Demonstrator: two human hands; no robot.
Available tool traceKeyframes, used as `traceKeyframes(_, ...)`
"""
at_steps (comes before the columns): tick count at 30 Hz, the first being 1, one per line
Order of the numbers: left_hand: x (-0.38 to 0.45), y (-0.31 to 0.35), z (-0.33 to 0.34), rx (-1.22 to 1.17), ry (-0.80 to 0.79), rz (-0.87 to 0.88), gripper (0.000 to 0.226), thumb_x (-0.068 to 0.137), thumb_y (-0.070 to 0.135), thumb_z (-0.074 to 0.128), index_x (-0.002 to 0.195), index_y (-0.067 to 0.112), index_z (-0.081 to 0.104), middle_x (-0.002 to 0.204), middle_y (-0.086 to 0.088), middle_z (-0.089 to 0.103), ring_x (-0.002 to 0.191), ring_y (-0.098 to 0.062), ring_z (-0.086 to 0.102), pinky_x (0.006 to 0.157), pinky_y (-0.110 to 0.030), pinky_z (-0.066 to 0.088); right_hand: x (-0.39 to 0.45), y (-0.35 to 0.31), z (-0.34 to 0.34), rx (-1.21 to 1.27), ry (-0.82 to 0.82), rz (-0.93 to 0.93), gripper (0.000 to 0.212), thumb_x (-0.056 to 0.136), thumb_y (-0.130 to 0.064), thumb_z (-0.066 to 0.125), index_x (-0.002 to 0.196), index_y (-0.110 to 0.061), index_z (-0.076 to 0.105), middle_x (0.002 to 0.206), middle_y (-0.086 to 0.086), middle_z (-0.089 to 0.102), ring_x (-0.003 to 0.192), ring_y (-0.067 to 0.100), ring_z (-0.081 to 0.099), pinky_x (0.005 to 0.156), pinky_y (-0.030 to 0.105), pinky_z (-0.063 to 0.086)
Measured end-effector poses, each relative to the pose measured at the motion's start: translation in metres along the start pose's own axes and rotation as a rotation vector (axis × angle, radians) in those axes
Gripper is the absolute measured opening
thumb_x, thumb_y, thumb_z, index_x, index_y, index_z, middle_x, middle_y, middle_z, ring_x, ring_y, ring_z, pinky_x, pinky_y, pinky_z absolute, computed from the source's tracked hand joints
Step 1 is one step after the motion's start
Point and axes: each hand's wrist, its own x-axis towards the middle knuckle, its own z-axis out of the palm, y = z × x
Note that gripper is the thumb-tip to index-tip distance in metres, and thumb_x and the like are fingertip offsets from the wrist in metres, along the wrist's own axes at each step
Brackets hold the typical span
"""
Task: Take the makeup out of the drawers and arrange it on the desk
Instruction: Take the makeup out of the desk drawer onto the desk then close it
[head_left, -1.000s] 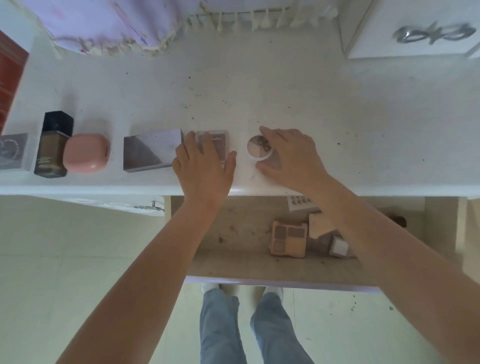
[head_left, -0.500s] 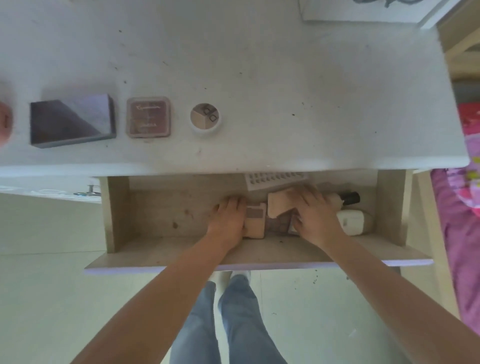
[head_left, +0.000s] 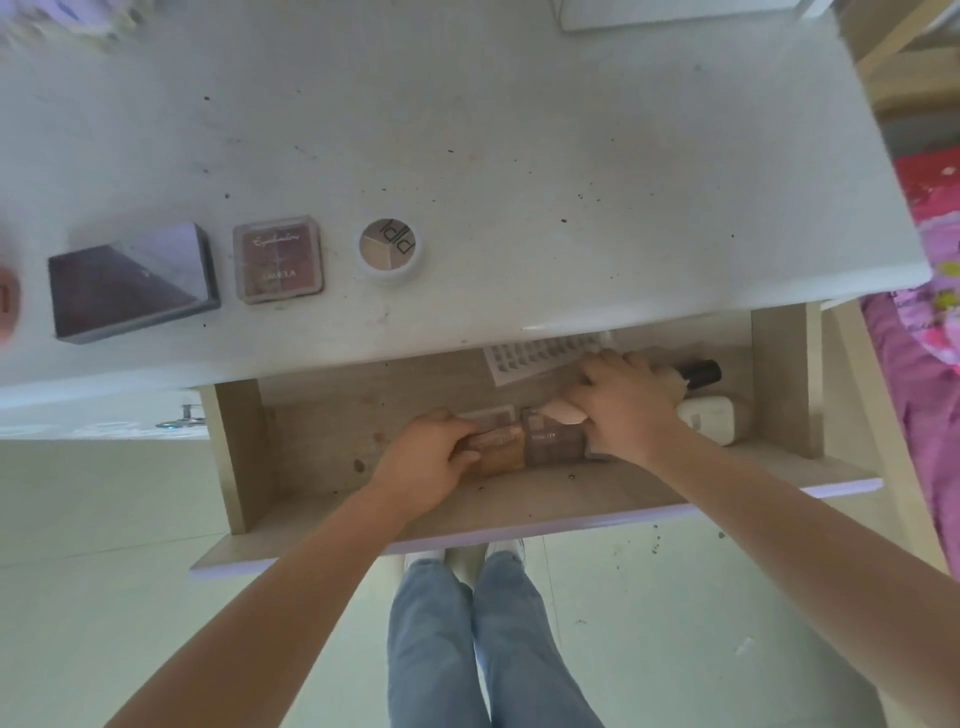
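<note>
Both your hands are inside the open drawer (head_left: 244, 457) under the desk (head_left: 467, 130). Your left hand (head_left: 426, 462) has its fingers curled around a small tan palette (head_left: 496, 449), which lies on the drawer floor. Your right hand (head_left: 623, 410) is curled over a beige case (head_left: 563, 410), holding it just above a brown palette (head_left: 550, 441) that lies beside the tan one. Near your right hand you can see a white sheet with small squares (head_left: 530, 358), a bottle with a dark cap (head_left: 701, 373) and a white container (head_left: 714, 418), all in the drawer. On the desk, three pieces already stand in a row near the front edge: a dark rectangular palette (head_left: 130, 280), a square pink palette (head_left: 278, 260) and a round white compact (head_left: 388, 249).
</note>
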Motion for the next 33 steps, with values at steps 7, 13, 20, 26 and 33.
traceKeyframes(7,-0.039,0.022,-0.063,-0.245,0.273,-0.009,0.027,0.086,0.018,0.06,0.113,0.018,0.063,0.093,0.012,0.055,0.085,-0.004,0.05,0.073,-0.01,0.036,-0.049,0.001,-0.056,0.377,0.342,0.133,0.033,0.082,-0.031,0.046,0.084,-0.01,0.072,0.068,0.004,0.066,0.054,0.015,0.061,0.041,0.016,0.038)
traceKeyframes(13,-0.017,0.051,-0.124,-0.485,0.546,-0.033,0.014,0.087,0.014,0.059,0.097,0.024,0.061,0.077,0.023,0.054,0.071,0.009,0.05,0.062,0.008,0.038,-0.026,0.005,-0.111,0.497,0.656,0.109,0.035,0.082,-0.023,0.046,0.1,-0.002,0.068,0.087,0.018,0.065,0.069,0.018,0.061,0.058,0.014,0.042)
traceKeyframes(20,0.037,0.063,-0.14,-0.182,0.52,-0.092,0.023,0.092,0.014,0.049,0.109,0.006,0.063,0.111,-0.009,0.065,0.104,-0.022,0.057,0.083,-0.017,0.036,0.014,0.028,-0.073,0.309,0.659,0.014,0.034,0.078,-0.009,0.039,0.111,-0.01,0.047,0.105,0.032,0.059,0.077,0.04,0.067,0.059,0.035,0.057)
traceKeyframes(26,0.043,0.059,-0.129,0.172,0.444,-0.107,0.033,0.094,0.006,0.038,0.125,0.002,0.046,0.133,-0.013,0.042,0.125,-0.028,0.035,0.097,-0.034,0.037,0.013,0.026,-0.049,0.237,0.534,0.067,0.072,0.058,0.004,0.079,0.119,-0.007,0.042,0.115,0.037,0.055,0.088,0.041,0.067,0.065,0.037,0.057)
traceKeyframes(33,0.026,0.049,-0.117,0.505,0.144,0.135,0.068,0.091,0.04,0.048,0.144,0.009,0.018,0.155,-0.007,0.007,0.145,-0.023,0.002,0.118,-0.035,0.005,0.015,0.028,-0.044,0.18,0.542,0.052,0.045,0.097,-0.04,0.021,0.121,-0.008,0.042,0.121,0.028,0.058,0.096,0.034,0.067,0.073,0.034,0.056)
